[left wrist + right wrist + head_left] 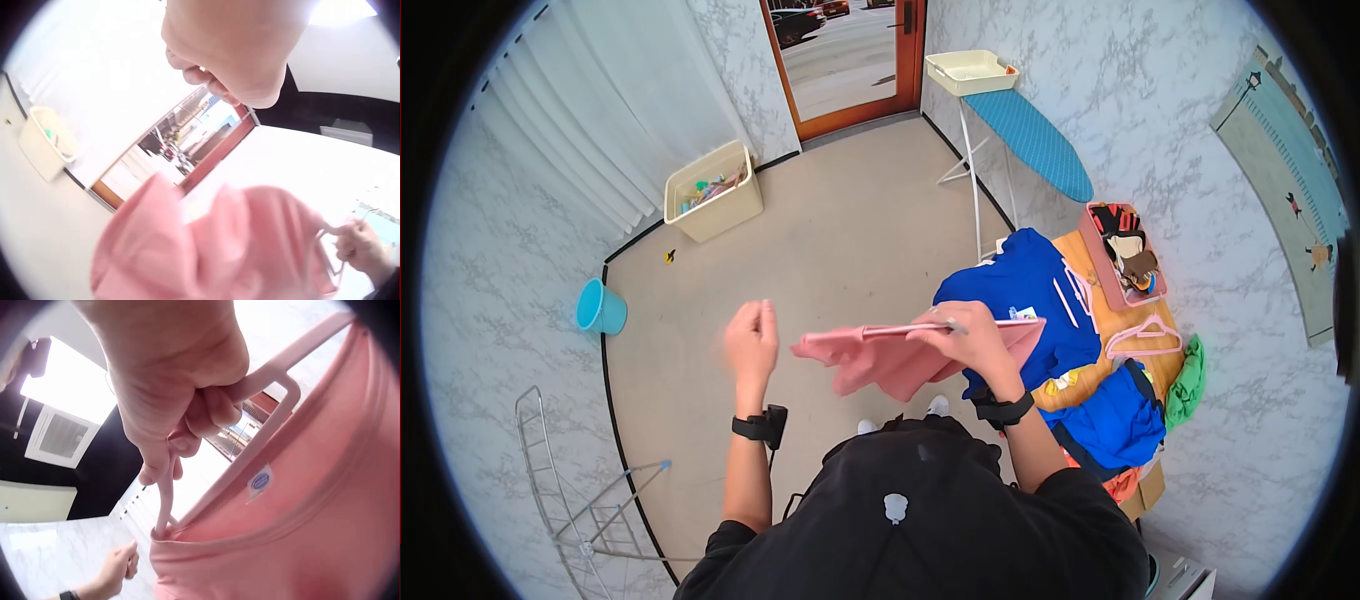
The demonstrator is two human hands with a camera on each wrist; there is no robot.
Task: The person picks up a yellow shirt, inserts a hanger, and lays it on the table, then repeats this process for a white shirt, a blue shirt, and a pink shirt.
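Note:
My right hand grips a pale pink hanger that carries a pink garment. Seen in the right wrist view, the fingers of that hand curl round the hanger, which lies inside the neckline of the garment; a small label shows there. To the left of the cloth, my left hand is raised with curled fingers and nothing in them. The left wrist view has this hand above the garment, apart from it.
At right, a wooden table bears blue clothes, pink hangers and a pink box. Behind it stands an ironing board with a cream tray. A cream bin, a blue bucket and a drying rack are at left.

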